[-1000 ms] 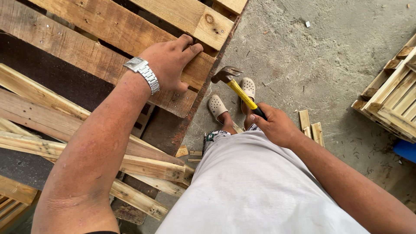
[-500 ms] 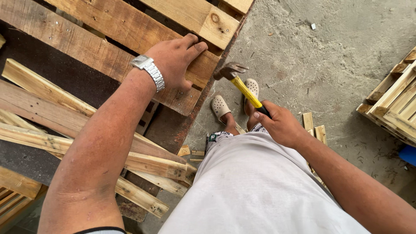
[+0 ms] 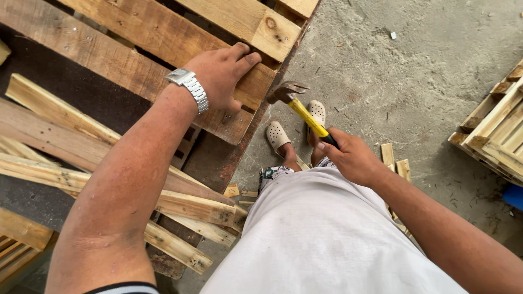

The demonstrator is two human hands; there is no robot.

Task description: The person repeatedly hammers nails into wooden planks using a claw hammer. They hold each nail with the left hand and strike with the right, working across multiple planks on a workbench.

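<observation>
The left hand (image 3: 220,76) lies flat, palm down, fingers spread, its arm stretched forward. The right hand (image 3: 351,158) is clenched in a fist, elbow bent.

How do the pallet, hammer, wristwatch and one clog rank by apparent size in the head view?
1. Pallet, under the left hand.
2. Hammer, held in the right hand.
3. Wristwatch and clog: look alike; the watch is nearer the camera, so unranked.

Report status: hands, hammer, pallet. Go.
Left hand flat on pallet board, pressing. Right hand gripping yellow-handled claw hammer, head beside the board's edge. Own feet directly below the hammer.
</observation>
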